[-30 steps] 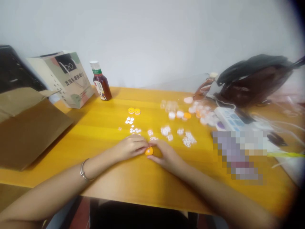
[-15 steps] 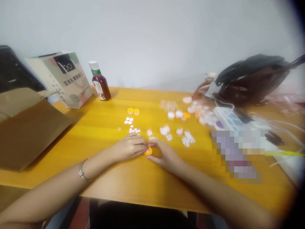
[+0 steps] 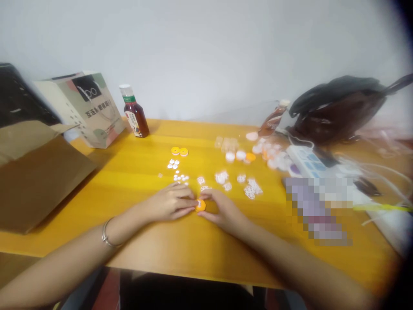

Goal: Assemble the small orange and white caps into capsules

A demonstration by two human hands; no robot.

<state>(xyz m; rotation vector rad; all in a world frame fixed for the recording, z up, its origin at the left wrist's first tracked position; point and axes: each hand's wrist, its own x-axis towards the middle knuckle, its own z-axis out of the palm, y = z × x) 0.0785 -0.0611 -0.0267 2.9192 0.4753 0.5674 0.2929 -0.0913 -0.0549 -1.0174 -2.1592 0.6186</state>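
A small orange round cap (image 3: 200,206) sits between my fingertips just above the yellow table (image 3: 180,241). My left hand (image 3: 167,201) pinches it from the left, with a bracelet on that wrist. My right hand (image 3: 222,209) pinches it from the right. Just beyond my hands lie several small white round pieces (image 3: 179,175) and white patterned bits (image 3: 251,189). Two finished orange-and-white caps (image 3: 179,151) rest farther back.
A dark drink bottle (image 3: 134,113) and a printed paper bag (image 3: 88,107) stand at the back left. An open cardboard box (image 3: 35,172) is at the left. Clear and orange caps (image 3: 258,153), a power strip (image 3: 309,159), cables and a dark bag (image 3: 335,107) crowd the right.
My hands and the orange cap have stayed together at the same spot on the table. The view has shifted slightly.
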